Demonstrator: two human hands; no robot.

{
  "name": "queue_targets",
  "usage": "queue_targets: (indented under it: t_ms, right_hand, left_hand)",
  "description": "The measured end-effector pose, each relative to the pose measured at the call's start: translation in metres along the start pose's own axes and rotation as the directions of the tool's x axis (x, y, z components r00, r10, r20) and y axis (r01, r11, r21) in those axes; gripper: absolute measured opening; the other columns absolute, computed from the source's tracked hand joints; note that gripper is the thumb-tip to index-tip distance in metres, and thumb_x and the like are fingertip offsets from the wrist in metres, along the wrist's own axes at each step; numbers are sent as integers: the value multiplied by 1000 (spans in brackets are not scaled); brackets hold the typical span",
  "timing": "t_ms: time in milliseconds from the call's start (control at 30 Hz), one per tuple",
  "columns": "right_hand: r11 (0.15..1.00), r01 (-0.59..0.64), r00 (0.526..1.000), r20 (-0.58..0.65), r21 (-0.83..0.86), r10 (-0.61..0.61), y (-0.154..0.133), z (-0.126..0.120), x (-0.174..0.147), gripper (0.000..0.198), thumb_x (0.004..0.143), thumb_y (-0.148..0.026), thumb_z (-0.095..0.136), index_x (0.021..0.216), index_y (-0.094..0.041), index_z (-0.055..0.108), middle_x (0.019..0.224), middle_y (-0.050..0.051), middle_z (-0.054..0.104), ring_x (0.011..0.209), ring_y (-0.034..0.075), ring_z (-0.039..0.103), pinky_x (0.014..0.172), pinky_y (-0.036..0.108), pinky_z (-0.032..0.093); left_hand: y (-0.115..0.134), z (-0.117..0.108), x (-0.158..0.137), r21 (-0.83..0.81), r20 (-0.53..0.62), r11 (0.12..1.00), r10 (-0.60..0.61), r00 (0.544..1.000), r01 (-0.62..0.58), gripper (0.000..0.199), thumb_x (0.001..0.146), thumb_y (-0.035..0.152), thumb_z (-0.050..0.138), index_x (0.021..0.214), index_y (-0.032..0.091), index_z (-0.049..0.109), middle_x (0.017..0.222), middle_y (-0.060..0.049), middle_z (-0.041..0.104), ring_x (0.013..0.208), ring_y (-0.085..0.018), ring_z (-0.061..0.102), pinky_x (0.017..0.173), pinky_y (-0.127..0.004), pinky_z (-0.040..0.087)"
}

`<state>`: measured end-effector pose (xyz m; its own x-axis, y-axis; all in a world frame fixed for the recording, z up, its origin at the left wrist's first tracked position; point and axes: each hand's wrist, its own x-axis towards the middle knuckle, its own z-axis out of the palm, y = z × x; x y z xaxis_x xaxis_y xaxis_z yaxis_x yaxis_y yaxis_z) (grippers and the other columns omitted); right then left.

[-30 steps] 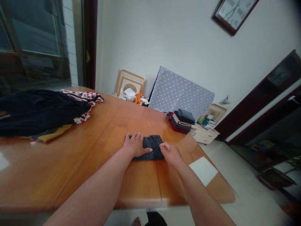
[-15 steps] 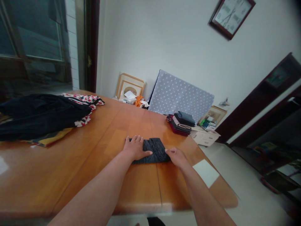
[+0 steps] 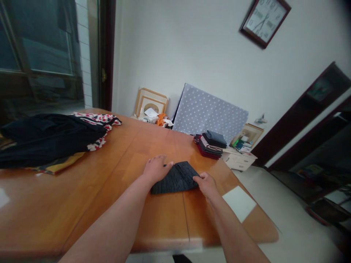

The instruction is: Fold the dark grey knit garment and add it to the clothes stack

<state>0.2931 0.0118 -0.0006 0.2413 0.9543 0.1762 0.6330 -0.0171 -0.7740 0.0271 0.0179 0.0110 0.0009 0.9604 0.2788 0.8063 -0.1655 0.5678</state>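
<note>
A dark grey streaked garment (image 3: 175, 179), folded into a small flat piece, lies on the wooden table in front of me. My left hand (image 3: 157, 170) is at its far left corner, fingers stretched out and thumb apart along the upper edge; it partly covers that corner. On the other side, my right hand (image 3: 205, 182) pinches the garment's right edge between thumb and fingers.
A heap of dark clothes (image 3: 52, 135) lies at the table's left, with patterned cloth beneath. A stack of folded clothes (image 3: 211, 144) stands near the far right edge. A white sheet (image 3: 239, 203) lies on the table (image 3: 115, 204) beside my right forearm.
My left hand has lifted from lying flat on the garment and drawn its thumb back to the far edge. The garment's left end has shifted slightly nearer. My right hand keeps its pinch.
</note>
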Motion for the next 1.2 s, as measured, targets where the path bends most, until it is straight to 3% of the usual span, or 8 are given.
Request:
queue_targets:
  t_ms: [133, 267, 367, 567, 700, 833, 933, 1200]
  right_hand:
    - [997, 6, 996, -88, -72, -12, 11, -12, 8, 21, 69, -42, 61, 66, -23, 52, 56, -2, 56, 56, 17, 52, 52, 26, 35]
    - [990, 52, 990, -126, -129, -68, 14, -11, 9, 22, 71, -44, 60, 74, -23, 54, 66, 1, 64, 62, 19, 57, 55, 27, 39]
    - [986, 85, 985, -139, -145, -105, 10, -5, 5, 26, 71, -43, 62, 85, -22, 57, 76, 3, 67, 68, 21, 60, 59, 28, 42]
    - [943, 151, 971, -136, -296, -198, -16, 4, -13, 29, 73, -33, 58, 99, -21, 57, 89, 6, 66, 78, 24, 61, 68, 31, 42]
    - [861, 343, 901, -126, -377, -414, -45, 23, -41, 28, 76, -26, 55, 104, -20, 55, 101, 9, 64, 94, 26, 58, 80, 35, 42]
    - [698, 583, 767, -1, -416, -642, -70, 47, -78, 27, 78, -17, 55, 105, -21, 56, 101, 10, 60, 100, 28, 54, 87, 39, 42]
    - [608, 677, 712, 157, -416, -685, -77, 56, -96, 27, 78, -14, 55, 104, -22, 55, 100, 9, 59, 99, 27, 53, 88, 40, 42]
    - [641, 674, 717, 118, -366, -687, -69, 54, -97, 28, 79, -12, 52, 105, -21, 55, 99, 8, 59, 96, 25, 54, 84, 38, 44]
  left_hand:
    - [-5, -9, 9, -182, -104, 980, -101, 990, 81, 35, 92, 44, 43, 94, 19, 68, 100, -12, 72, 98, -26, 65, 82, -34, 46]
    - [-3, -10, 13, -528, 52, 809, -274, 960, 259, 17, 86, 30, 52, 75, 19, 60, 79, -6, 68, 81, -21, 66, 67, -27, 47]
    - [4, -7, 11, -651, 200, 669, -304, 931, 358, 14, 87, 26, 50, 80, 17, 58, 82, -6, 68, 74, -17, 67, 61, -24, 50]
    - [10, -10, 4, -721, 355, 490, -346, 868, 490, 18, 92, 30, 48, 97, 15, 56, 103, -15, 70, 84, -17, 71, 72, -25, 57]
    - [8, -16, 4, -735, 427, 393, -365, 827, 552, 29, 92, 36, 51, 110, 14, 54, 109, -18, 71, 89, -20, 72, 76, -29, 58]
    - [7, -19, 2, -744, 456, 351, -358, 815, 569, 35, 94, 45, 48, 108, 14, 56, 109, -17, 71, 90, -20, 71, 76, -29, 58]
    - [7, -19, 2, -748, 446, 347, -368, 816, 565, 40, 95, 51, 44, 108, 16, 57, 111, -15, 70, 90, -20, 69, 73, -28, 57]
    - [4, -15, 3, -763, 433, 339, -363, 825, 550, 49, 94, 60, 38, 109, 17, 57, 112, -15, 69, 91, -20, 68, 69, -26, 56]
